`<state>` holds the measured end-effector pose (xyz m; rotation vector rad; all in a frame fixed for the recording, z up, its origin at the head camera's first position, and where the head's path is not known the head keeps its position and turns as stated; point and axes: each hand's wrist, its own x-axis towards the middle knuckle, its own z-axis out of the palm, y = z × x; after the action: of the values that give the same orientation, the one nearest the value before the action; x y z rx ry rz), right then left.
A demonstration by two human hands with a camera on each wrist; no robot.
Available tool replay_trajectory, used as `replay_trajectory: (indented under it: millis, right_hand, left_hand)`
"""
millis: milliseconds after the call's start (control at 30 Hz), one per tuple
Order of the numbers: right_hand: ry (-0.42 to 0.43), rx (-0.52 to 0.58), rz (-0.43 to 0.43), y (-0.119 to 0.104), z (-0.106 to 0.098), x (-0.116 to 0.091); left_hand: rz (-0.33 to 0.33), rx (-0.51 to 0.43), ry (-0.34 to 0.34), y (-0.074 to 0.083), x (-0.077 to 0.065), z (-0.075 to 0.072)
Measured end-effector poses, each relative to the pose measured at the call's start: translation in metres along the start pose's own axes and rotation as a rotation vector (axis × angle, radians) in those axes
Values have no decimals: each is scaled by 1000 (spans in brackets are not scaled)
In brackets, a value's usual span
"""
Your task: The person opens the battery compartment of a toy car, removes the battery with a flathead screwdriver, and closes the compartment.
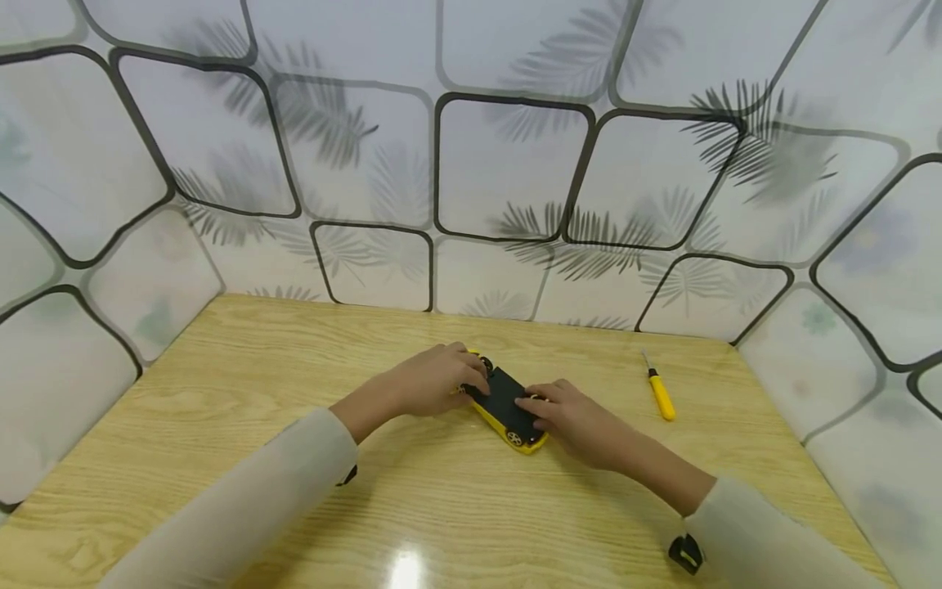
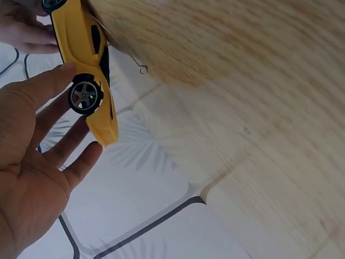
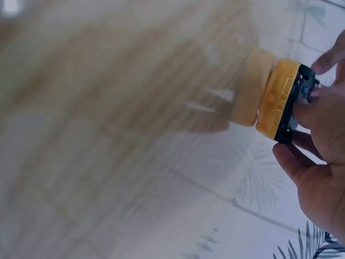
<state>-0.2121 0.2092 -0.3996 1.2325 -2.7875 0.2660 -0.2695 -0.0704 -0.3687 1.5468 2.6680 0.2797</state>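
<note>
A yellow toy car (image 1: 508, 401) lies upside down on the wooden table, its black underside facing up. My left hand (image 1: 437, 380) grips the car's far-left end. At the near-right end, my right hand (image 1: 577, 417) holds the car, its fingers over the underside. In the left wrist view, the thumb of the left hand (image 2: 38, 156) touches the yellow body of the car (image 2: 75, 38) beside a wheel. The right wrist view has one end of the car (image 3: 277, 100) between the thumb and fingers of the right hand (image 3: 326, 140).
A screwdriver (image 1: 661, 397) with a yellow handle lies on the table to the right of the hands. Patterned white sheeting (image 1: 508, 172) stands along the back and both sides of the wooden table (image 1: 294, 352).
</note>
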Motion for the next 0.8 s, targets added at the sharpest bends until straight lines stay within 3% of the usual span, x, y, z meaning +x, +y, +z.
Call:
replay_trajectory:
  millis: [333,600,800]
  right_hand:
    - [10,12,14,-4,1,-4]
    - [-15,45,-82,9,0,0]
    - [-34,22,-146,14,-3,3]
  left_hand:
    - [8,35,4,1,1,2]
    - [76,117,66,11,2,6]
    - [100,105,74,12,6,7]
